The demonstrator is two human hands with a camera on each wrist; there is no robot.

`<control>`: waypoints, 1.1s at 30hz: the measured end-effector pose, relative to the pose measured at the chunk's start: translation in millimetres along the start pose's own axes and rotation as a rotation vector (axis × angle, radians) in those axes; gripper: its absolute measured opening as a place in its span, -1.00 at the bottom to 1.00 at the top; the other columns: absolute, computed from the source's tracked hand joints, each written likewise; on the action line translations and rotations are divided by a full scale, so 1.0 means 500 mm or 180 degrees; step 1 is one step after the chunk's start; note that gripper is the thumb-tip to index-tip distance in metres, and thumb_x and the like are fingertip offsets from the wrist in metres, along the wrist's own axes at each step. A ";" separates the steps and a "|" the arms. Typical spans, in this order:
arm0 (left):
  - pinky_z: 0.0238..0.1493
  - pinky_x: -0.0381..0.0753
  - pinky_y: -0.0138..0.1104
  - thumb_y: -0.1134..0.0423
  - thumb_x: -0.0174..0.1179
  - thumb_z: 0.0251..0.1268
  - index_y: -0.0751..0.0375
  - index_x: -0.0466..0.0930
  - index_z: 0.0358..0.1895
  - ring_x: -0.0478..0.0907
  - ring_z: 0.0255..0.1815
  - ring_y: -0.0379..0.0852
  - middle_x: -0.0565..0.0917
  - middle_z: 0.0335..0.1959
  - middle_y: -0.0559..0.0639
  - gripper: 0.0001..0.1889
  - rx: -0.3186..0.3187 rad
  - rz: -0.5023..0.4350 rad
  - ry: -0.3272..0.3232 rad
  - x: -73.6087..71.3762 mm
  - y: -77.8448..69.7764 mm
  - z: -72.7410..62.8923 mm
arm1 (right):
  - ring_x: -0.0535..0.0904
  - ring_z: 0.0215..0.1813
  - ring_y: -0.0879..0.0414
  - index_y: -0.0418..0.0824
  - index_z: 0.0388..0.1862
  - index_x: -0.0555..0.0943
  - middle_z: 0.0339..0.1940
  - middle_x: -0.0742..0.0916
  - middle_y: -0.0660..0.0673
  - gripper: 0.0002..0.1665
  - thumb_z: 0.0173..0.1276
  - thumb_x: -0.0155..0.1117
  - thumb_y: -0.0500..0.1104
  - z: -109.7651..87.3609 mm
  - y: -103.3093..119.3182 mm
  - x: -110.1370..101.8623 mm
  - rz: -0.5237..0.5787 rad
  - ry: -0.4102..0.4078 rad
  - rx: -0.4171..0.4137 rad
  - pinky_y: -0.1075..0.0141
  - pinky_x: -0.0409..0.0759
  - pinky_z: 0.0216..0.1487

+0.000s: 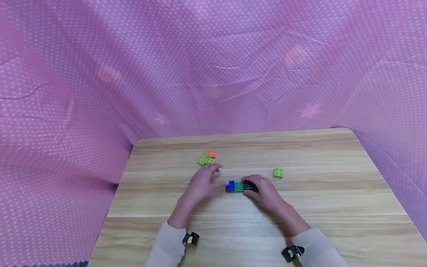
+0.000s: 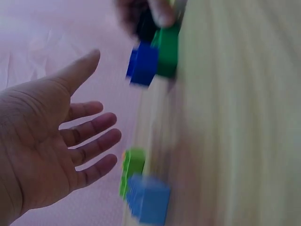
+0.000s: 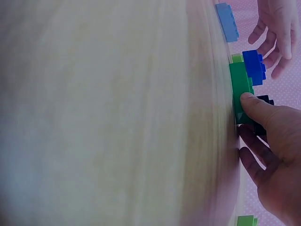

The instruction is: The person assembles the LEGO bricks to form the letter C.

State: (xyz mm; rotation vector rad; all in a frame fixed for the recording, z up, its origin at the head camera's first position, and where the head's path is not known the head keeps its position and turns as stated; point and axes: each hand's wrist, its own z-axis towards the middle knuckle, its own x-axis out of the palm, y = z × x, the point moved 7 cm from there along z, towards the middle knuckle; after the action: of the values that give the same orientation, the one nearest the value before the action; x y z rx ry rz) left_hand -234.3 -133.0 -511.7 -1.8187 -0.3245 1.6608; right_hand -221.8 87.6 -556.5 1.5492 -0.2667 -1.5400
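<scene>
A green toy brick lies on the table with a dark blue brick on its left end and a black brick on its right end. The blue one overhangs the green one's left edge. My right hand pinches the black end, thumb pressed on the green brick's near side in the right wrist view. To the left, my left hand holds nothing, its fingers spread. Its thumb is beside the blue brick, a gap showing between them in the left wrist view. A light blue brick stands near the left fingers, hidden in the head view.
Two lime green bricks and an orange brick are grouped beyond my left hand. Another lime green brick lies beyond my right hand. A pink dotted cloth hangs around the wooden table.
</scene>
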 end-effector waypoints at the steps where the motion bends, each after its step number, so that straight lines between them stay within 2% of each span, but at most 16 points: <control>1: 0.24 0.64 -0.01 -0.14 0.46 0.33 0.10 0.51 0.48 0.62 0.20 0.04 0.67 0.20 0.03 -0.26 -0.0009 -0.0002 -0.0068 -0.012 0.010 0.006 | 0.67 0.25 -0.08 -0.21 0.26 0.69 0.17 0.77 -0.14 -0.46 0.32 0.60 -0.21 0.000 0.000 0.000 -0.0004 -0.0005 0.0005 -0.08 0.61 0.31; 4: 0.22 0.65 0.03 -0.03 0.47 0.36 0.20 0.57 0.40 0.62 0.19 0.11 0.68 0.17 0.12 -0.36 -0.0038 -0.0021 -0.0299 -0.044 0.048 0.024 | 0.67 0.25 -0.08 -0.20 0.27 0.69 0.17 0.77 -0.13 -0.46 0.32 0.59 -0.20 -0.002 -0.001 -0.001 -0.0002 -0.0010 0.0021 -0.08 0.61 0.32; 8: 0.23 0.63 0.07 0.02 0.46 0.39 0.21 0.59 0.36 0.60 0.21 0.15 0.65 0.21 0.16 -0.42 -0.0229 0.0040 -0.0510 -0.072 0.109 0.038 | 0.67 0.26 -0.08 -0.22 0.27 0.69 0.18 0.77 -0.14 -0.46 0.33 0.59 -0.20 -0.002 0.003 -0.001 0.0021 0.0011 0.0010 -0.07 0.61 0.32; 12: 0.28 0.59 0.08 0.03 0.45 0.39 0.18 0.55 0.41 0.57 0.25 0.16 0.60 0.27 0.18 -0.39 -0.0454 0.0005 -0.0498 -0.078 0.161 0.047 | 0.67 0.25 -0.08 -0.22 0.27 0.69 0.17 0.77 -0.15 -0.46 0.32 0.59 -0.21 -0.002 0.004 0.001 0.0040 0.0013 0.0000 -0.06 0.61 0.32; 15: 0.31 0.57 0.08 0.02 0.46 0.38 0.20 0.51 0.44 0.56 0.26 0.17 0.60 0.27 0.19 -0.34 -0.0550 -0.0037 -0.0445 -0.075 0.186 0.055 | 0.67 0.25 -0.08 -0.22 0.26 0.69 0.16 0.77 -0.14 -0.46 0.31 0.60 -0.21 -0.003 0.003 0.001 0.0038 -0.0005 -0.0004 -0.06 0.62 0.32; 19: 0.30 0.59 0.02 -0.01 0.47 0.36 0.23 0.53 0.41 0.57 0.21 0.11 0.63 0.20 0.14 -0.34 -0.0622 0.0007 -0.0409 -0.068 0.205 0.067 | 0.68 0.24 -0.07 -0.22 0.26 0.69 0.15 0.78 -0.14 -0.46 0.31 0.60 -0.22 -0.005 0.001 0.001 0.0027 -0.0016 -0.0004 -0.04 0.62 0.31; 25: 0.21 0.61 -0.04 -0.03 0.47 0.35 0.18 0.65 0.24 0.58 0.11 0.05 0.64 0.08 0.07 -0.48 -0.0631 0.0138 -0.0444 -0.058 0.216 0.078 | 0.68 0.24 -0.05 -0.21 0.27 0.69 0.16 0.78 -0.12 -0.45 0.31 0.60 -0.21 -0.005 -0.001 0.004 0.0043 0.0012 0.0017 -0.04 0.63 0.31; 33: 0.11 0.63 -0.06 -0.01 0.44 0.39 0.17 0.68 0.25 0.59 0.04 0.04 0.66 0.03 0.04 -0.51 -0.0615 0.0107 -0.0527 -0.060 0.224 0.080 | 0.68 0.25 -0.06 -0.20 0.27 0.69 0.17 0.78 -0.13 -0.45 0.31 0.60 -0.21 -0.003 0.000 0.005 0.0059 0.0009 -0.0003 -0.04 0.63 0.31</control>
State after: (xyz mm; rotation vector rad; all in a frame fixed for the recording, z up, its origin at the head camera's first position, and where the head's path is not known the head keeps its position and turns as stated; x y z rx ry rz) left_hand -304.3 -224.0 -555.1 -1.8356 -0.5456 1.8636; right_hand -220.0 86.5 -558.3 1.5440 -0.2778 -1.5233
